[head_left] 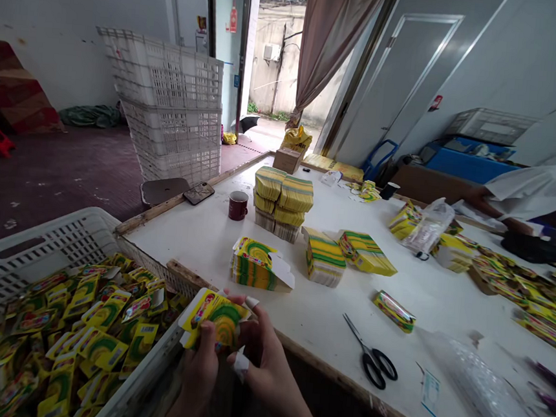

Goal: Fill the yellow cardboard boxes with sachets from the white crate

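Observation:
Over the table's front edge, my left hand grips a small yellow and green carton, its thumb pressed on the printed face. White flaps stick out at the carton's left end. My right hand curls round the right end of the same carton, with white wraps on its thumb and a finger. Below and to the left, a white plastic crate holds many similar cartons. On the table just beyond my hands lies a row of flat cartons with one white flap standing out.
Stacked flat cartons stand on the white table, near a dark red mug and a phone. Scissors and a clear plastic bag lie to the right. A co-worker's arm reaches in at far right. Crates are stacked behind.

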Demonstrator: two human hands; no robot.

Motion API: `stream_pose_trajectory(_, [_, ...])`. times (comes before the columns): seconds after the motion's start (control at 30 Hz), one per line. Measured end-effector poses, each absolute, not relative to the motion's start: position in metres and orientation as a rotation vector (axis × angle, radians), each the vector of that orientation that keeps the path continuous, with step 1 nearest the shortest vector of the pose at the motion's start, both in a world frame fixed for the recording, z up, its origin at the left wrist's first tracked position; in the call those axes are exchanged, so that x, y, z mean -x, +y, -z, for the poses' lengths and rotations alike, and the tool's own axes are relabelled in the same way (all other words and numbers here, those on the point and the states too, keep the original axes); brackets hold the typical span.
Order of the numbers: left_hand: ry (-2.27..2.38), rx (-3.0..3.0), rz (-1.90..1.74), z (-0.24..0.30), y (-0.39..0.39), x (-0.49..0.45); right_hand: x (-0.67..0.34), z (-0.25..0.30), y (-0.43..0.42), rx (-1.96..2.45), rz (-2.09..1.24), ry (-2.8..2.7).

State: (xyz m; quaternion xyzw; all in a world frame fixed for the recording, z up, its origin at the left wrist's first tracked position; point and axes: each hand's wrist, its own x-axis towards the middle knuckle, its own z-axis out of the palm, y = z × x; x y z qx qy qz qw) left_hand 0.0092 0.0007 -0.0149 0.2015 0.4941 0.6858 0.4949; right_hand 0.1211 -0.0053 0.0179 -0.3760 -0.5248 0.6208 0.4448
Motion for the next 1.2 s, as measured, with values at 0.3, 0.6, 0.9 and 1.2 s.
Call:
stream_pose_trajectory(0.3, [0.937,-0.341,-1.704,0.003,0.007,-0.009,-0.108,-0.008,-0.004,1.015,-1.497,-1.287])
stream_pose_trajectory(0.6, [1.037,-0.586,-1.625,0.019,0.013,0.015,-0.149,-0.010,0.013,1.124,-1.022,-1.585])
stream_pose_trajectory(0.9, [1.146,-1.497,-1.013,-0.024,0.002,0.036,-0.170,-0.034,0.003,0.965,-0.397,-2.311])
stream_pose_trajectory(1.2, [1.204,-1.738,-0.999,-0.005,-0.009,0.008,-0.152,0.006,0.001,1.045,-1.447,-1.246])
